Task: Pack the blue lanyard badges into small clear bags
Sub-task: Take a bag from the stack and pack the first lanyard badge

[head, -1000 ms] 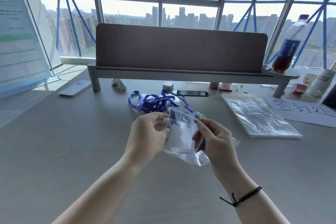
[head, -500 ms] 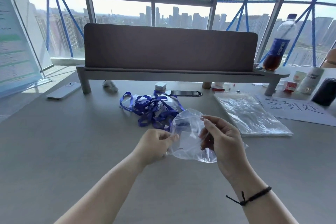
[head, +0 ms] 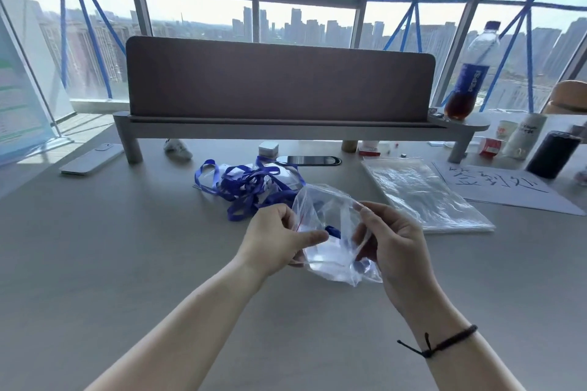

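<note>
Holding clear bag (head: pixel 330 232), now with blue lanyard badge (head: pixel 333 231) inside

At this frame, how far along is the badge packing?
No finished packed bag shows on the table. In hand: the left hand and right hand hold one small clear bag with something blue and white inside. Left: the tangled pile of blue lanyard badges and the stack of empty clear bags.

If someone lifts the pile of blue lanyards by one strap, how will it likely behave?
The lanyards look floppy: thin ribbon lying in loose loops. They seem tangled, so several would probably come up together. Likely light, with badge cards dangling.
</note>
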Demonstrator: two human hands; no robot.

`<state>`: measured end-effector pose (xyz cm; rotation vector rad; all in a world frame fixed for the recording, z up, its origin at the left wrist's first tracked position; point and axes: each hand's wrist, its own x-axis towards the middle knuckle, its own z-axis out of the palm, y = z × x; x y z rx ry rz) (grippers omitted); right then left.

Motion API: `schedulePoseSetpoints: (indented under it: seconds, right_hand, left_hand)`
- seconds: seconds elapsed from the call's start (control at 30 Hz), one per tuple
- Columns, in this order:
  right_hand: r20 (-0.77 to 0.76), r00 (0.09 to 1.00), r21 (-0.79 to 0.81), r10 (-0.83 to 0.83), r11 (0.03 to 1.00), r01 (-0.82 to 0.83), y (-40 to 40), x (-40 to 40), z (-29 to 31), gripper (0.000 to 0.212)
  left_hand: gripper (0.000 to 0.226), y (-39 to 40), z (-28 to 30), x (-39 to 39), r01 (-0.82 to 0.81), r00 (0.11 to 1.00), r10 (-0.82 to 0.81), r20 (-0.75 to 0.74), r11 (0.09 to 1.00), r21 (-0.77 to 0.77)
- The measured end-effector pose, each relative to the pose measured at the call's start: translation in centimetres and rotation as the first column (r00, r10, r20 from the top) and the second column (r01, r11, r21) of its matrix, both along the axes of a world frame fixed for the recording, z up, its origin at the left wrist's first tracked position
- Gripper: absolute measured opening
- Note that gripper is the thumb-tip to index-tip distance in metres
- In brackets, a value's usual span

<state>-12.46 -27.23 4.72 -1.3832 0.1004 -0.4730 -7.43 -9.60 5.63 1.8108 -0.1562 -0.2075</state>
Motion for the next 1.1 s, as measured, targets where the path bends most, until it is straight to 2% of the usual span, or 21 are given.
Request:
schedulePoseSetpoints:
  seconds: [0.17,0.4,0.43,0.47,0.53,0.57,0.6,0.7,0.8,0.87,0.93,0.97,1.03,1.1]
  right_hand:
    - [0.028,0.993,-0.029,0.111,0.994,-0.110,1.4,0.1,0.8,0.012]
    - [0.034,0.970,-0.267,0.241,0.937,-0.223,3.9,0.4,1.4,0.032]
    - [0.021,0.973,-0.340,0.231,0.917,-0.210,4.2,0.4,1.3,0.035]
    - [0.018,0.982,-0.480,0.188,0.863,-0.156,4.4,0.4,1.1,0.039]
    - [0.102,0.993,-0.798,0.065,0.601,0.042,4.7,0.2,0.8,0.044]
    - [0.165,0.986,-0.864,0.033,0.487,0.129,5.0,0.1,0.9,0.044]
    - [0.203,0.979,-0.879,0.023,0.444,0.172,5.3,0.0,1.2,0.043]
    - [0.230,0.971,-0.846,0.067,0.508,0.165,6.0,0.0,2.0,0.042]
    - [0.262,0.961,-0.862,0.091,0.469,0.190,6.3,0.3,2.9,0.037]
    - [0.323,0.946,-0.841,0.016,0.464,0.279,6.2,0.4,3.9,0.033]
    - [0.335,0.937,-0.774,-0.095,0.539,0.331,5.7,1.0,5.3,0.024]
    - [0.300,0.948,-0.737,-0.106,0.606,0.301,5.4,1.4,6.1,0.025]
    - [0.206,0.979,-0.682,-0.016,0.714,0.155,5.1,2.3,8.0,0.037]
    - [0.167,0.976,-0.589,0.139,0.808,-0.015,5.1,2.9,9.7,0.034]
  left_hand:
    - [0.010,-0.6,2.8,0.9,-0.047,0.994,0.031,-0.100,0.986,-0.158]
    - [0.019,1.0,4.7,0.6,0.020,0.989,-0.064,-0.131,0.949,-0.316]
    - [0.022,1.2,4.8,0.5,0.019,0.988,-0.066,-0.136,0.946,-0.324]
    - [0.024,1.5,4.9,0.5,0.017,0.986,-0.071,-0.148,0.940,-0.340]
    - [0.029,2.2,5.2,0.4,0.049,0.976,-0.128,-0.175,0.918,-0.394]
    - [0.031,2.5,5.4,0.4,0.078,0.972,-0.160,-0.171,0.910,-0.407]
    - [0.032,2.8,5.7,0.3,0.101,0.975,-0.170,-0.141,0.913,-0.395]
    - [0.025,3.3,6.4,0.3,0.108,0.994,-0.098,0.055,0.968,-0.226]
    - [0.020,3.9,7.1,0.7,0.069,0.987,-0.052,0.153,0.991,-0.112]
    - [0.019,4.7,7.7,0.9,0.102,0.977,-0.094,0.192,0.994,-0.034]
    - [0.018,5.5,8.7,0.8,0.179,0.949,-0.196,0.248,0.980,0.088]
    - [0.017,5.8,9.4,0.7,0.219,0.929,-0.252,0.271,0.964,0.149]
    - [0.017,6.4,11.0,0.4,0.288,0.887,-0.350,0.299,0.929,0.234]
    - [0.021,6.7,12.6,-0.1,0.310,0.856,-0.403,0.324,0.901,0.303]
